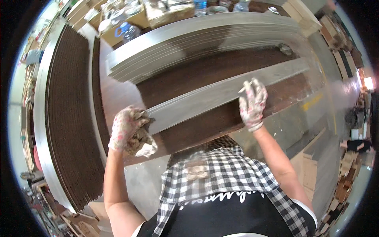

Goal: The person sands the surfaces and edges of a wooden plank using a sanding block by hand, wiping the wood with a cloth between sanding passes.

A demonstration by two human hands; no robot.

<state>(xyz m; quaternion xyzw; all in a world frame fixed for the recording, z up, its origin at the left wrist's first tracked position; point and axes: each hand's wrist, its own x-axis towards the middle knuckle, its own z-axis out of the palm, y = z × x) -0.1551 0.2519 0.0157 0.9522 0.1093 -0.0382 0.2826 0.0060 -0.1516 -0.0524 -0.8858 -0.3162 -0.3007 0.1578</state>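
Note:
A grey, flat strip-like panel (197, 101) lies slantwise across the dark brown worktable, a thin stack of edges showing along its far side. My left hand (127, 124), in a stained white glove with pink spots, is closed on a dirty crumpled rag (139, 143) at the panel's left end. Over the right half of the panel is my right hand (253, 103), gloved the same way. Its fingers are bent near a short whitish stick (245, 86) that seems pinched between them; its kind is too small to tell.
Beyond the panel rises a long stack of grey panels (197, 37). A tall row of dark-edged panels (73, 114) stands at the left. Behind are a large plastic bottle (127, 31), cardboard boxes (138, 19) and small bottles. Another person (357, 145) is far right.

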